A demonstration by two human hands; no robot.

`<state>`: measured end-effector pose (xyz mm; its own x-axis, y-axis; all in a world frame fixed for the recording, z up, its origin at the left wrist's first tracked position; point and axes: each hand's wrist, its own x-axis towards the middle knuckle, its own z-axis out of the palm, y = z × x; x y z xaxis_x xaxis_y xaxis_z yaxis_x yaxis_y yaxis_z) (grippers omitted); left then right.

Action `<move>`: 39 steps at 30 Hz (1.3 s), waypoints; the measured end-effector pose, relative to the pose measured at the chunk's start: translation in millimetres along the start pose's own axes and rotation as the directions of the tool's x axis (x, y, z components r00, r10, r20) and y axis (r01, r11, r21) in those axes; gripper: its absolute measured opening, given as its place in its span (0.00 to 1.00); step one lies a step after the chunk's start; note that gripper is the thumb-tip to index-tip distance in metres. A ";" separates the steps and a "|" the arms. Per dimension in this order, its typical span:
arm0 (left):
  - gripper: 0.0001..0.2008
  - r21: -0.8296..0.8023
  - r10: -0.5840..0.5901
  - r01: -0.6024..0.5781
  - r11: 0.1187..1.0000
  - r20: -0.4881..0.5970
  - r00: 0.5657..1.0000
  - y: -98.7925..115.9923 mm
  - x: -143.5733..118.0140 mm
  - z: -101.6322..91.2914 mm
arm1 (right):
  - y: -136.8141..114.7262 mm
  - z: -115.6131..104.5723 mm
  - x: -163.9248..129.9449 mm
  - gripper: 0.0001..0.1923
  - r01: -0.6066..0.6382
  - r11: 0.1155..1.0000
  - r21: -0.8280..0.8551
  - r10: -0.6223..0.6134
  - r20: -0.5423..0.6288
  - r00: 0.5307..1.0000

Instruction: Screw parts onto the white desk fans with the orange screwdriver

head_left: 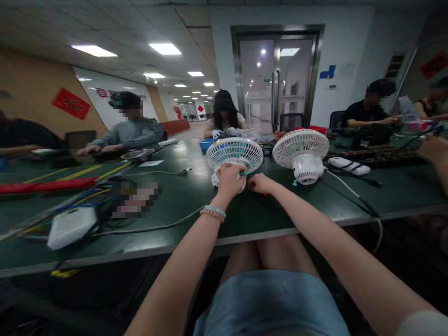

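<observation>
A white fan [234,150] with a round grille stands in front of me, its motor housing facing me. My left hand [229,179] curls over that housing, covering much of it. A small teal piece [243,172] shows by its fingertips; its kind is unclear. Just right of the housing, low over the table, my right hand [259,183] is closed, its fingertips turned away from me. A bit of orange [266,193] peeks out under it. What those fingers hold, if anything, is hidden. A second white fan [308,168] stands to the right.
A white power strip [349,165] lies right of the fans, with cords trailing over the table edge. At left are a white box [72,227], tangled wires and a red strip [49,185]. A blue bin [207,144] sits ahead. Several people sit around the green table [189,196].
</observation>
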<state>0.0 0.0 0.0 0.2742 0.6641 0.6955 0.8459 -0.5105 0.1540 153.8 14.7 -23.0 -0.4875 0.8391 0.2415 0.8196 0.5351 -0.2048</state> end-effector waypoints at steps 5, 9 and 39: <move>0.13 -0.010 -0.003 0.003 1.000 0.010 1.000 1.6 -0.3 -1.7 | -1.7 -1.7 -0.2 0.08 -0.035 0.999 0.012 0.034 0.034 0.999; 0.13 -0.032 -0.002 0.002 0.999 0.003 1.000 2.3 -0.2 -2.2 | -0.8 -1.6 0.3 0.08 -0.057 0.998 0.037 0.056 0.014 0.998; 0.13 -0.023 -0.020 0.020 1.000 0.006 1.000 3.0 0.7 -1.5 | -2.8 -11.5 2.8 0.10 0.187 0.401 0.897 0.309 -0.325 0.894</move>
<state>2.0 -1.9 2.0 0.2597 0.6777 0.6880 0.8408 -0.5091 0.1841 153.6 14.4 -10.8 -0.0846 0.8837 0.4604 -0.0325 0.4593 -0.8877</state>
